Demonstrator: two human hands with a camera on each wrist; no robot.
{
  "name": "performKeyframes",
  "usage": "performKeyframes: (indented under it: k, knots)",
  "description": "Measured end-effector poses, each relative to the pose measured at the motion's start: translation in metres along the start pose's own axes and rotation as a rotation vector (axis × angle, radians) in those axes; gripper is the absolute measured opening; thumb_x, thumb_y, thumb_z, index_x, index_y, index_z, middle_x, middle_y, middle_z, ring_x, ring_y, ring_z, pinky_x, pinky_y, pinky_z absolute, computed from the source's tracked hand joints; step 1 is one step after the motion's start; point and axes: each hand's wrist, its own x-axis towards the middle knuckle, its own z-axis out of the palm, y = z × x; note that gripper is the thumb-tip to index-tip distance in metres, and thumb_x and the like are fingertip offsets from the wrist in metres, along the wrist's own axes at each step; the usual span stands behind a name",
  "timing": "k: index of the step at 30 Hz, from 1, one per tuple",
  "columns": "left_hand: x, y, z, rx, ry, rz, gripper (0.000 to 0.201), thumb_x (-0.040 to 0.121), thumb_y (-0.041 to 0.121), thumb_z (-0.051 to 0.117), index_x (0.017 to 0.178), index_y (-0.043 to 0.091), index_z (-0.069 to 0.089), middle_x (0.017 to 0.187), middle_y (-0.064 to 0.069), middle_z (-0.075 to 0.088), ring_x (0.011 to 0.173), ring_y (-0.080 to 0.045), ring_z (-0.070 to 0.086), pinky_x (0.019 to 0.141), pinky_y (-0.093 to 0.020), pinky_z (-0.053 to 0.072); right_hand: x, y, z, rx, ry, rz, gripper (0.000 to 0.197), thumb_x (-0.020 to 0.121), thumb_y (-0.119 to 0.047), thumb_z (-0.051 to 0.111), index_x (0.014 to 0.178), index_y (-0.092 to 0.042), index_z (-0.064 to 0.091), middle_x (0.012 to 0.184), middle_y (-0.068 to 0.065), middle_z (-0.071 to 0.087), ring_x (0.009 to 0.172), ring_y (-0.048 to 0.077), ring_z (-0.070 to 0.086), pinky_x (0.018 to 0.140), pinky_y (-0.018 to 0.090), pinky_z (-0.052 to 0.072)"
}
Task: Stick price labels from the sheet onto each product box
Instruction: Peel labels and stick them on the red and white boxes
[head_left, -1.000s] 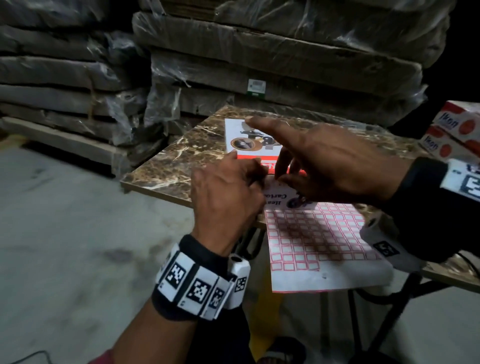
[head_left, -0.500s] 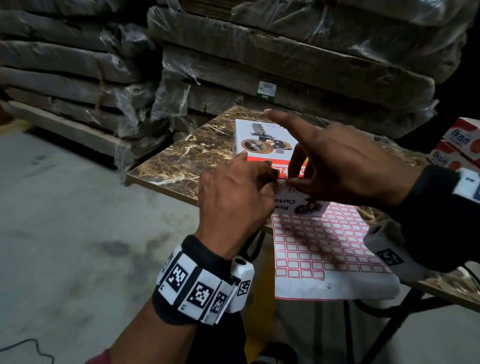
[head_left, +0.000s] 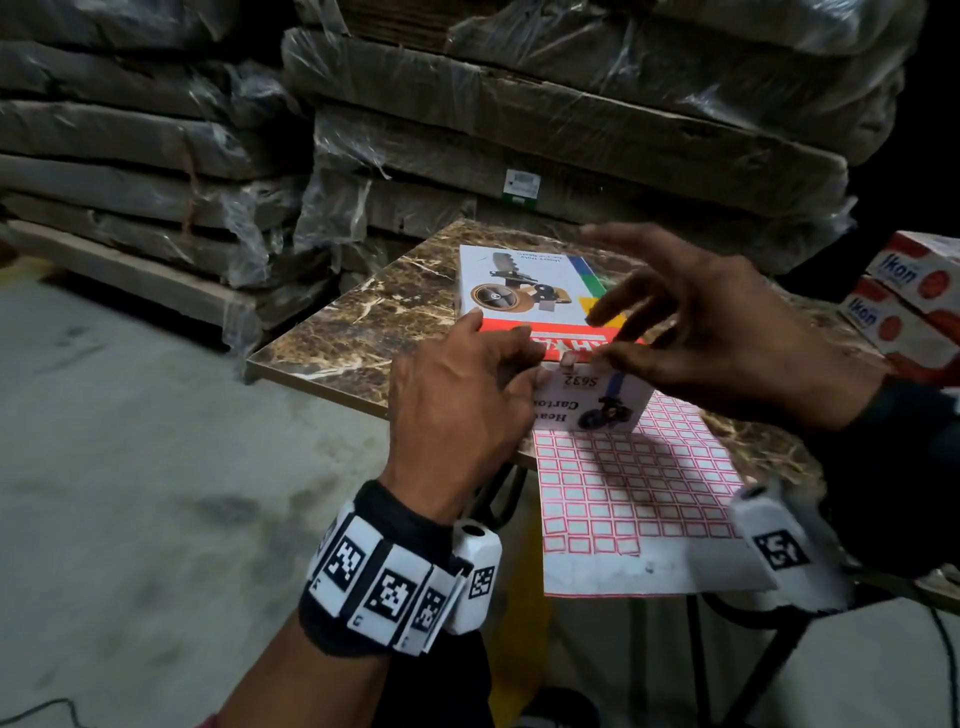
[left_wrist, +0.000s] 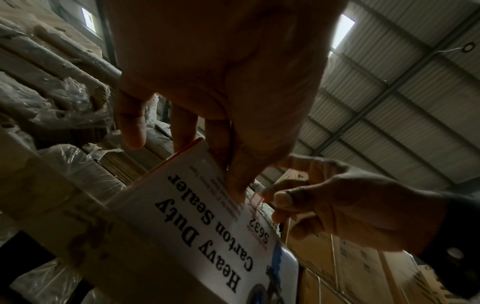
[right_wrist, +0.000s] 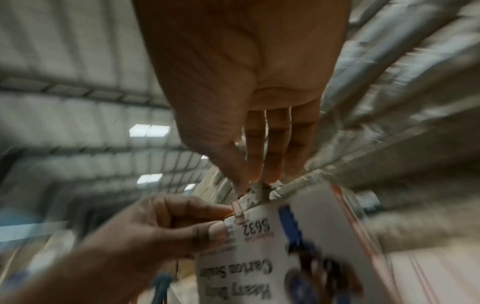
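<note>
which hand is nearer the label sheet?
Left. The left hand grips the box just above the label sheet's far left corner; the right hand is raised higher, beyond the box.

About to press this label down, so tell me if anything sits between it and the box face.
Nothing visible does. The right hand pinches the price label right at the top edge of the carton sealer box; the left hand grips the box beside it, its fingers clear of the label.
</note>
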Motion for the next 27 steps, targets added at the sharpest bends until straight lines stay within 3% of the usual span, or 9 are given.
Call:
performKeyframes:
  k: [3,6,8,12,16,20,27]
  knots:
    - [0.0,-0.002,-0.004,-0.059,-0.027,-0.003,0.027,0.089,0.041,0.077,0.116,0.04,0.078,0.129,0.019,0.071,0.145,-0.012,0.047,0.117,-0.052,0.042,-0.006,0.009,0.013,0.173,0.086,0.098,0.081,0.081,-0.015,0.091,0.149,-0.034,0.052,0.092,-0.015,0.081,0.087,-0.002,0.076,0.082,0.033,0.061]
    - [0.001,-0.004,-0.007,-0.076,-0.035,-0.001,0.027,0.089,0.036,0.077,0.115,0.042,0.078,0.125,0.022,0.072,0.145,-0.005,0.045,0.117,-0.041,0.044,-0.006,0.014,0.025,0.234,0.109,0.112,0.087,0.08,-0.015,0.093,0.152,-0.034,0.048,0.091,-0.018,0.081,0.088,-0.003,0.076,0.072,0.012,0.054]
    - [0.0,-0.003,-0.009,-0.09,-0.03,-0.007,0.026,0.088,0.034,0.078,0.113,0.041,0.079,0.123,0.02,0.074,0.143,0.0,0.046,0.116,-0.031,0.043,-0.005,0.013,0.029,0.224,0.11,0.101,0.092,0.08,-0.013,0.093,0.155,-0.034,0.044,0.091,-0.017,0.081,0.087,-0.002,0.076,0.068,0.009,0.053]
    - [-0.002,0.003,-0.011,-0.105,-0.001,-0.005,0.025,0.087,0.03,0.081,0.11,0.039,0.081,0.126,0.01,0.074,0.14,-0.003,0.05,0.112,-0.03,0.045,-0.003,0.009,0.033,0.237,0.133,0.071,0.104,0.08,-0.008,0.092,0.163,-0.031,0.034,0.089,-0.014,0.081,0.084,0.0,0.077,0.07,0.012,0.055]
    - [-0.003,0.004,-0.012,-0.092,-0.005,-0.011,0.026,0.087,0.032,0.081,0.111,0.041,0.081,0.132,0.008,0.071,0.14,-0.003,0.05,0.111,-0.03,0.046,-0.002,0.011,0.036,0.277,0.148,0.063,0.112,0.082,-0.005,0.09,0.167,-0.031,0.022,0.089,-0.011,0.081,0.084,0.005,0.078,0.072,0.019,0.058]
    - [-0.003,0.002,-0.01,-0.078,0.001,0.003,0.025,0.087,0.034,0.081,0.111,0.042,0.08,0.13,0.012,0.072,0.141,-0.004,0.05,0.112,-0.032,0.047,-0.003,0.014,0.036,0.339,0.135,0.079,0.111,0.083,-0.005,0.09,0.167,-0.028,0.021,0.089,-0.008,0.082,0.084,0.008,0.079,0.072,0.021,0.059]
    - [-0.004,0.003,-0.007,-0.115,0.024,-0.023,0.026,0.087,0.031,0.082,0.111,0.04,0.081,0.126,0.013,0.073,0.14,-0.002,0.049,0.11,-0.023,0.041,-0.002,0.008,0.034,0.324,0.104,0.128,0.113,0.08,-0.005,0.091,0.167,-0.027,0.022,0.086,-0.012,0.082,0.079,0.003,0.078,0.069,0.02,0.061]
